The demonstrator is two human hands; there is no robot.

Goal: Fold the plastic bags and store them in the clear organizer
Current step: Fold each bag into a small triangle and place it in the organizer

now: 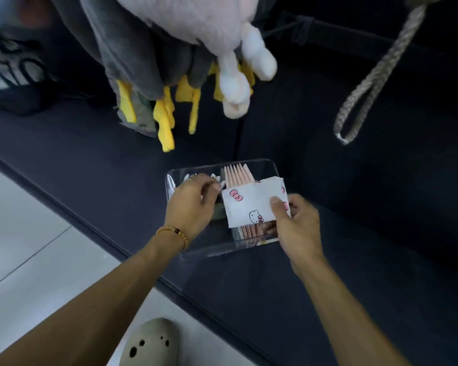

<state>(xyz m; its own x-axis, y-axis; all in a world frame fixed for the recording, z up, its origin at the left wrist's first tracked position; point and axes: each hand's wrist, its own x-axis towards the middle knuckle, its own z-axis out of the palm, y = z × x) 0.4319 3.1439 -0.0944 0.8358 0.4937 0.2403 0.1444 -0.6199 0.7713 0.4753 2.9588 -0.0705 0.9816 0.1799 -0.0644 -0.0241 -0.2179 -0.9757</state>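
My right hand [292, 225] pinches the light, slippery folded bag [251, 204] at its edge above the organizer [259, 165]; left hand's [193, 204] fingers curl loosely.

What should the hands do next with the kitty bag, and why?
Probably slide the folded white cartoon-cat plastic bag, pinched by the right hand, down into the clear plastic organizer beside the upright pink folded bags; the left hand is at the space there.
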